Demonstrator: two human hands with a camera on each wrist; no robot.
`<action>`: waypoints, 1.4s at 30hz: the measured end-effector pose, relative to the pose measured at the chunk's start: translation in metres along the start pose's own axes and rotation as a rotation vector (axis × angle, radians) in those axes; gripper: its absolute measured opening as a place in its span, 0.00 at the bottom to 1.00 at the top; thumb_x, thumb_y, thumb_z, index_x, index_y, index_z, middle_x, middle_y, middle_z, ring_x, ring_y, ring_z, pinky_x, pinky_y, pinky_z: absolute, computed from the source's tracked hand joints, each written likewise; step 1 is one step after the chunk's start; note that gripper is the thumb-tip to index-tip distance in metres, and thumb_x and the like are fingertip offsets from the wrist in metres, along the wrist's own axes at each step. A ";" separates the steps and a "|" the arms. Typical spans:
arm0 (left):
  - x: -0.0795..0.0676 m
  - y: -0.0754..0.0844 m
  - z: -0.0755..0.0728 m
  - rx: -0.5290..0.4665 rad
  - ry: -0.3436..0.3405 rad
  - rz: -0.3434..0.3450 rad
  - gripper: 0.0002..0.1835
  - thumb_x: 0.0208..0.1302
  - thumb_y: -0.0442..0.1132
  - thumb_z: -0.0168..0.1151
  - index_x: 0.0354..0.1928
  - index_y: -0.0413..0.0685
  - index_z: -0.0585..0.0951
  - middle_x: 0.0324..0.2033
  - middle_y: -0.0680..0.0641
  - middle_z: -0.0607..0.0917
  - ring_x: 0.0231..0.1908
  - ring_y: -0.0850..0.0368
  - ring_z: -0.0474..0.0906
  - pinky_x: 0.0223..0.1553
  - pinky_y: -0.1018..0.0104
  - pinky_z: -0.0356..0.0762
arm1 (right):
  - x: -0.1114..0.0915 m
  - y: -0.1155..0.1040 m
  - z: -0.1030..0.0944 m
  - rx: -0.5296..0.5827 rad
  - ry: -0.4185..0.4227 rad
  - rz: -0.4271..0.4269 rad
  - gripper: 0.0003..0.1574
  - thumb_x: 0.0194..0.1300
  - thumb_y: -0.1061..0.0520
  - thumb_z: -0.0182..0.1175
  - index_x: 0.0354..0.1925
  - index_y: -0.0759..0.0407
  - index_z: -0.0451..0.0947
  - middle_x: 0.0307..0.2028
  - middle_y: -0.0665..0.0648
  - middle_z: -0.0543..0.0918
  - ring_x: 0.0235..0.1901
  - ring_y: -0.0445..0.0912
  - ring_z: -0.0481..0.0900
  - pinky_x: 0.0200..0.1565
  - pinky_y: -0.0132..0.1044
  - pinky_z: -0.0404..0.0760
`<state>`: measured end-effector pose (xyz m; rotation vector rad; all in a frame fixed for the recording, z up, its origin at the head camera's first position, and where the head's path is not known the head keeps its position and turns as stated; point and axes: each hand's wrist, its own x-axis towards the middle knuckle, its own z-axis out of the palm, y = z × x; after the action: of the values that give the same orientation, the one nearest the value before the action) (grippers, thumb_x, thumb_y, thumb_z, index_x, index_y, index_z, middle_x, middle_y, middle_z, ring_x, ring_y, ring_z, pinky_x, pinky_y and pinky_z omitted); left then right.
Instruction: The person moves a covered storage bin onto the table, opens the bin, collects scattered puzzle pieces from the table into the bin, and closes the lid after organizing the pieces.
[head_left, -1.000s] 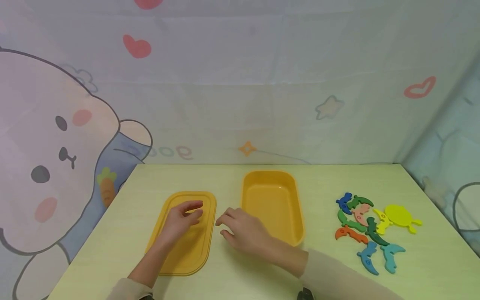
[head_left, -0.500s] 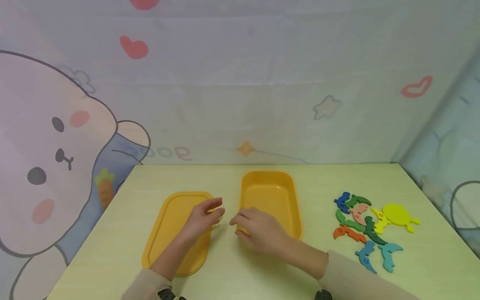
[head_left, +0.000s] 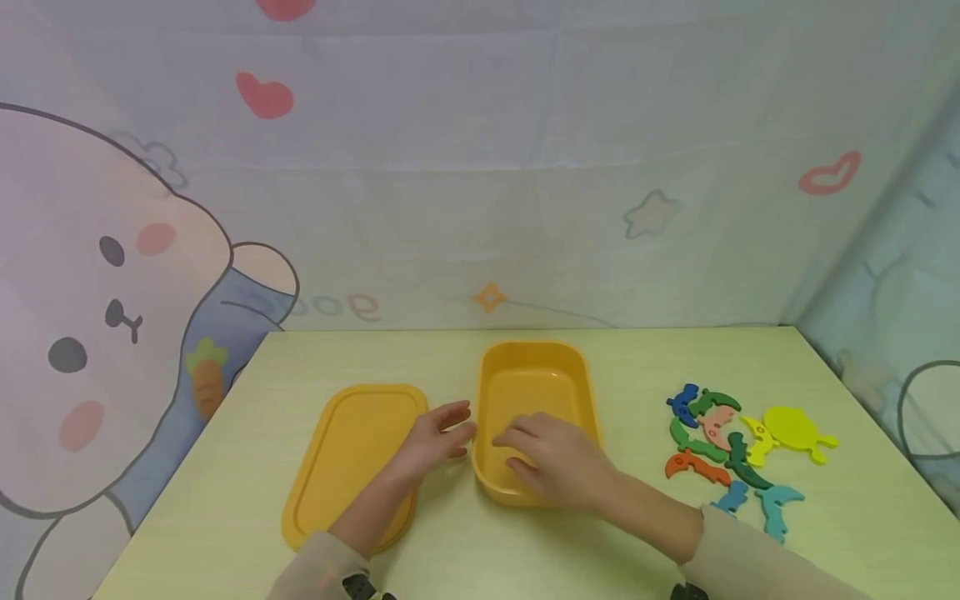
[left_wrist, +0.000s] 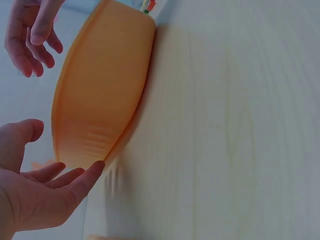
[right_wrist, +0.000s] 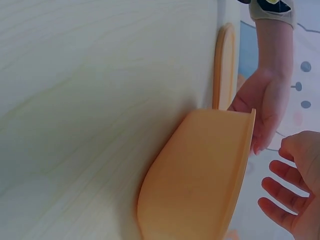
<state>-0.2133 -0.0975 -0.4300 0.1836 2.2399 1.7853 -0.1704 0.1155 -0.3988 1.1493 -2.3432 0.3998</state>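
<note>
A deep yellow plastic box (head_left: 536, 383) stands at the middle of the table, its inside bare. Beside its left wall is my left hand (head_left: 431, 442), fingers loosely bent and holding nothing. The left wrist view has that hand (left_wrist: 45, 197) with its fingertips right by the box's wall (left_wrist: 107, 80). My right hand (head_left: 566, 462) hovers over the near right part of the box, palm down. Its fingers (right_wrist: 285, 187) are relaxed and apart above the rim in the right wrist view. To the left lies a flat yellow lid (head_left: 352, 458), partly covered by my left forearm.
At the right lie several flat animal-like pieces, among them an orange one (head_left: 697, 467), a pink one (head_left: 718, 425) and a teal one (head_left: 777, 508). A bright yellow turtle-like piece (head_left: 795, 429) lies beside them. A printed cloth (head_left: 450, 167) hangs behind the table (head_left: 637, 350).
Both hands have moved to the right, the left from over the lid to the box's left side, the right from left of the box to over it. Box and lid stay put.
</note>
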 end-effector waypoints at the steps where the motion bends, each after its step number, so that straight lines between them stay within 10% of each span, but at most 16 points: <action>1: 0.000 -0.001 0.001 -0.006 -0.002 -0.001 0.28 0.63 0.39 0.56 0.64 0.36 0.65 0.60 0.33 0.69 0.54 0.42 0.73 0.45 0.56 0.80 | -0.002 0.001 -0.002 0.003 -0.010 0.006 0.15 0.52 0.56 0.66 0.41 0.51 0.79 0.38 0.47 0.80 0.37 0.43 0.78 0.40 0.33 0.79; 42: 0.000 -0.001 0.011 -0.102 -0.038 -0.035 0.25 0.64 0.33 0.51 0.63 0.36 0.66 0.55 0.34 0.74 0.42 0.52 0.79 0.40 0.58 0.82 | -0.088 0.061 -0.057 -0.107 -0.131 0.322 0.26 0.50 0.53 0.69 0.50 0.51 0.77 0.45 0.51 0.80 0.41 0.48 0.80 0.33 0.39 0.82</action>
<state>-0.2105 -0.0873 -0.4333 0.1562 2.1075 1.8559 -0.1560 0.2360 -0.4020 0.7696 -2.6377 0.3115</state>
